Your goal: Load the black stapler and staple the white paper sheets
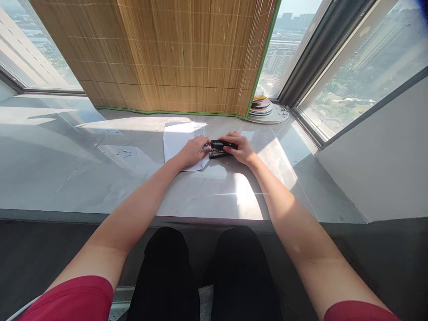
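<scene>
White sheets of paper (177,141) lie on the grey windowsill, with rows of print near their upper right corner. My left hand (195,151) rests on the right part of the paper, its fingertips by the front end of a black stapler (219,144). Wrapped round the stapler's back part is my right hand (240,148). The stapler stands at the paper's right edge. Whether a paper edge lies between its jaws is hidden by my left fingers. What those fingers press or pinch is too small to tell.
A stack of plates (262,110) stands at the back right by the window. A bamboo blind (174,58) hangs behind the paper. Small dark bits, perhaps staples (124,153), lie scattered at the left. The sill's front edge (214,219) runs above my knees.
</scene>
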Available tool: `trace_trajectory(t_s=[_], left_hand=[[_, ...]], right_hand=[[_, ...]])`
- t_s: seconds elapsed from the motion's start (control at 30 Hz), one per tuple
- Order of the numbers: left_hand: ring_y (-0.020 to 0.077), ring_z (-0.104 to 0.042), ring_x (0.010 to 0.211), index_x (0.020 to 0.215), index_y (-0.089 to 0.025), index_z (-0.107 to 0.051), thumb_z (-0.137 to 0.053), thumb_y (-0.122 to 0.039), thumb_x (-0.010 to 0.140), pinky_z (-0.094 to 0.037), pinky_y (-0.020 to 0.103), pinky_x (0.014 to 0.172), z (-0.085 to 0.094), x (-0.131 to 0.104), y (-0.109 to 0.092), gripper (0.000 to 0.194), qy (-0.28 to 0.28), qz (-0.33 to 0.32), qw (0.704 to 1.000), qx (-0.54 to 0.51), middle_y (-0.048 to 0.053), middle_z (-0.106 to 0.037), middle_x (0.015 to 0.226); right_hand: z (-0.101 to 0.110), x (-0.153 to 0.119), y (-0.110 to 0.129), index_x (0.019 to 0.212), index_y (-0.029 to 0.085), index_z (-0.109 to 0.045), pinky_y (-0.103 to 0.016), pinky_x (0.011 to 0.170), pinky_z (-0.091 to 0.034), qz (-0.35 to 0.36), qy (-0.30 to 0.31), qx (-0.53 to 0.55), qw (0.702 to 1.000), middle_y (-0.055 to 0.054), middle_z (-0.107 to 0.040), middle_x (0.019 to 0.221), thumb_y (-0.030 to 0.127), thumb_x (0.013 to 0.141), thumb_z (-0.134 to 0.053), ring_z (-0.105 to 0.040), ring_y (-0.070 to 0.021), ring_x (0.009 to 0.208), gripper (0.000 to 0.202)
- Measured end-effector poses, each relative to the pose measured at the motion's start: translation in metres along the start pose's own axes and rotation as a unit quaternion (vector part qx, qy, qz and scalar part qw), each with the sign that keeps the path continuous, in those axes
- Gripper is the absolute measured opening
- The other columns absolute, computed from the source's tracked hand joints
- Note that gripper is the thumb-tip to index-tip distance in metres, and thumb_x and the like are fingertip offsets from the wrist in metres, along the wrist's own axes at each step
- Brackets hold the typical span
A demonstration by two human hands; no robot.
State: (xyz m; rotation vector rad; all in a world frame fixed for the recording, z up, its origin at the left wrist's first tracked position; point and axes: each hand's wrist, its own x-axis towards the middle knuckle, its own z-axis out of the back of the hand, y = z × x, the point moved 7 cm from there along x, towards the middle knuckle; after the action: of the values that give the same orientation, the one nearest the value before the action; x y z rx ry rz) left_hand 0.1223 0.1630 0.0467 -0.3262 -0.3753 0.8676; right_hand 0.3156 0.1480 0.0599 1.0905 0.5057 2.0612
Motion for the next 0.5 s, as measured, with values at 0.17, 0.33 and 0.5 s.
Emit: trace_trajectory(t_s=[0.17, 0.33, 0.5], left_hand=[[0.0281, -0.069, 0.127, 0.121, -0.027, -0.077, -0.064, -0.040, 0.097, -0.055, 0.048, 0.118, 0.005, -0.003, 0.000, 0.031, 0.013, -0.018, 0.995, -0.101, 0.006, -0.076, 0.136], [0.0305, -0.069, 0.128, 0.124, -0.027, -0.080, -0.068, -0.048, 0.093, -0.055, 0.050, 0.118, 0.004, -0.004, -0.008, 0.039, 0.019, -0.034, 0.993, -0.113, 0.007, -0.076, 0.135], [0.0378, -0.054, 0.152, 0.146, -0.024, -0.068, -0.078, -0.057, 0.089, -0.038, 0.056, 0.133, 0.002, -0.002, -0.004, 0.067, 0.001, -0.007, 0.999, -0.038, 0.013, -0.062, 0.160]], right_hand=[[0.001, 0.000, -0.002, 0.117, 0.026, -0.086, -0.054, 0.100, -0.051, -0.005, -0.010, -0.013, 1.000, -0.010, -0.077, 0.103, 0.050, 0.091, -0.065, -0.062, -0.0325, 0.100, 0.041], [0.001, 0.000, -0.002, 0.117, 0.026, -0.086, -0.054, 0.101, -0.050, -0.005, -0.012, -0.022, 1.000, -0.009, -0.077, 0.104, 0.042, 0.090, -0.065, -0.062, -0.0324, 0.099, 0.038], [0.001, -0.001, 0.000, 0.118, 0.026, -0.086, -0.056, 0.100, -0.049, 0.002, -0.022, -0.028, 0.999, -0.009, -0.077, 0.103, 0.035, 0.089, -0.065, -0.061, -0.0331, 0.100, 0.037]])
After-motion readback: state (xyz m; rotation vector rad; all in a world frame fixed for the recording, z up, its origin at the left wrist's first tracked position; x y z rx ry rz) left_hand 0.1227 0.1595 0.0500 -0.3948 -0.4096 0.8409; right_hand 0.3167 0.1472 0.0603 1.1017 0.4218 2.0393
